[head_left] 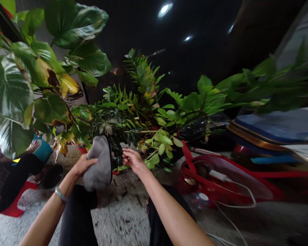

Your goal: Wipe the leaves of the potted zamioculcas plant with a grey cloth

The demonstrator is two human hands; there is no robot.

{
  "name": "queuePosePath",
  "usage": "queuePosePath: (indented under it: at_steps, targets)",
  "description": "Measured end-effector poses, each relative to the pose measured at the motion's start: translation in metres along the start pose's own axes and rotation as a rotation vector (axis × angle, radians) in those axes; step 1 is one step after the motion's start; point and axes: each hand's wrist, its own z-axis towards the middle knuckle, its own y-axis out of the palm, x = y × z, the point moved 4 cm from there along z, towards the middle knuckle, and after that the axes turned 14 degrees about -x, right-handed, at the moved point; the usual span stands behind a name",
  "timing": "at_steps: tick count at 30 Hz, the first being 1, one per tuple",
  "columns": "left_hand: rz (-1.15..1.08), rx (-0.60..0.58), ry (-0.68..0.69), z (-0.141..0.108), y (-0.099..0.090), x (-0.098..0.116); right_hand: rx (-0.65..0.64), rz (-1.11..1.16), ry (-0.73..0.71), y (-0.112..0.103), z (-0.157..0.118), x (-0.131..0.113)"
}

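Observation:
A grey cloth item with a dark rim (97, 164) is gripped by my left hand (84, 165), its thumb lying across the cloth. To the right of it, my right hand (133, 160) reaches to the lower leaves, with fingers curled together at the edge of the dark green foliage (115, 128). Whatever may be between those fingertips is too small to make out. Light green leaves (160, 143) spread just above and right of my right hand.
Large broad leaves (11, 89) hang at the left. A person (14, 174) sits there beside a dark pot (53, 176) and a red stool (19, 201). A red basket (267, 191) with a white cable (248, 191) stands at the right.

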Motion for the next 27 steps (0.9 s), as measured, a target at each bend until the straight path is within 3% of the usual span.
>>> queuePosePath:
  at_steps: [2, 3, 6, 8, 10, 12, 14, 17, 19, 21, 24, 27]
  targets:
    - [-0.014, -0.111, -0.027, -0.019, 0.009, -0.009, 0.004, -0.004, 0.001, -0.002, -0.001, -0.001]
    - [-0.039, -0.109, -0.005, -0.027, 0.010, -0.004, 0.004, -0.003, -0.003, -0.002, 0.000, -0.002]
    - [-0.126, 0.089, 0.195, -0.032, 0.000, 0.044, -0.010, 0.004, -0.019, 0.001, 0.001, -0.001]
    - [-0.159, 0.232, 0.369, -0.017, -0.006, 0.081, -0.019, 0.005, -0.025, 0.004, 0.001, 0.000]
    - [-0.161, 0.252, 0.413, 0.007, -0.001, 0.100, -0.014, 0.006, -0.030, 0.005, 0.001, 0.000]
    - [-0.136, 0.175, 0.327, 0.031, 0.013, 0.094, 0.003, 0.010, -0.027, 0.004, 0.001, 0.000]
    - [-0.047, 0.028, 0.196, 0.041, 0.033, 0.071, 0.022, 0.000, 0.009, 0.001, 0.000, 0.001]
    - [0.109, -0.281, 0.029, 0.026, 0.054, 0.039, 0.088, -0.031, 0.086, -0.007, -0.002, 0.003]
    - [0.153, -0.407, 0.005, 0.010, 0.055, 0.040, 0.130, -0.035, 0.094, -0.011, -0.003, 0.003]
    - [0.125, -0.360, 0.091, 0.006, 0.047, 0.062, 0.118, -0.017, 0.065, -0.011, -0.003, 0.000]
    - [-0.016, -0.117, 0.321, 0.025, 0.035, 0.106, 0.055, 0.018, 0.016, -0.008, -0.002, -0.002]
    - [-0.147, 0.041, 0.367, 0.057, 0.041, 0.111, 0.048, 0.015, 0.011, -0.007, -0.003, 0.000]
